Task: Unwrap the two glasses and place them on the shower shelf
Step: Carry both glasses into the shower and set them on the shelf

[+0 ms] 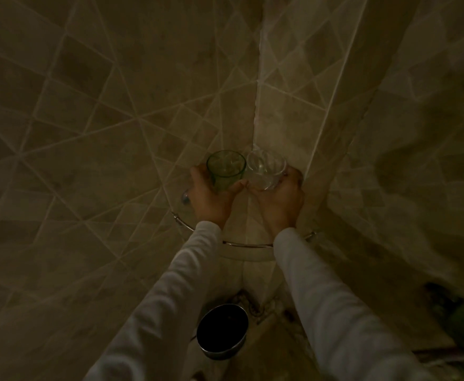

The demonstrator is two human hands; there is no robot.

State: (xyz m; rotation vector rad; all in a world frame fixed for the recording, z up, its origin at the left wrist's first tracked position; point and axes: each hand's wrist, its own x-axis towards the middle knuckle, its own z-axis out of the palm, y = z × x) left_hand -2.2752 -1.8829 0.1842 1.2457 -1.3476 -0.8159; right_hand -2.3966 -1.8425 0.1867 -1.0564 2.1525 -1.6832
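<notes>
In a dim tiled shower corner, the left hand (pixel 208 196) wraps its fingers around a green glass (pixel 226 169). The right hand (pixel 278 199) grips a clear glass (pixel 266 169) just beside it, both over the corner glass shelf (pixel 241 244).

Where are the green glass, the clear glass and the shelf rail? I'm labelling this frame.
green glass (pixel 226 171): head view, on its side wall below the rim.
clear glass (pixel 265 171): head view, on its side wall.
shelf rail (pixel 247 244): head view, on the front metal bar between the sleeves.
</notes>
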